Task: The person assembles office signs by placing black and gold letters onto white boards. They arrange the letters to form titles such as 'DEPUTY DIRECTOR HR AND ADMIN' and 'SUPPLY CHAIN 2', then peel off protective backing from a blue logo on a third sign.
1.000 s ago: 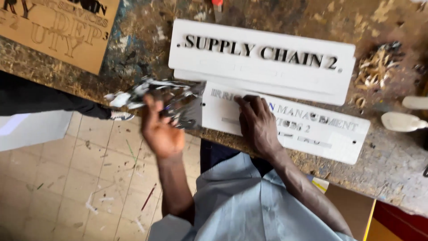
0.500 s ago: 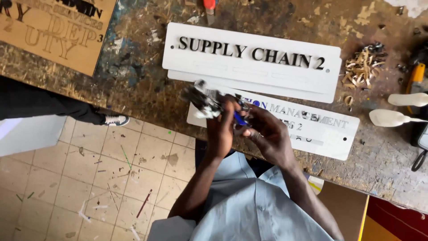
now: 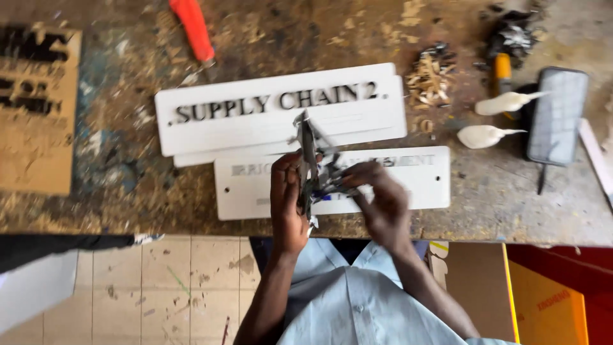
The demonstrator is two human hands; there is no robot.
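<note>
Silvery foil scrap (image 3: 311,156) | held above lower white plaque (image 3: 408,182), near bench (image 3: 511,204) edge | left hand (image 3: 287,204) fingers clamped on scrap | right hand (image 3: 380,201) fingertips pinching its other side | upper plaque (image 3: 223,121) behind

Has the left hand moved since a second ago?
Yes. The left hand has moved right along the bench edge, from left of the lower white sign to over it, meeting the right hand.

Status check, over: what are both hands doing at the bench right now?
Left hand and right hand both gripping a crumpled silvery sheet scrap above the lower white sign plate. Upper white sign plate untouched. Nothing between hands and plates.
</note>
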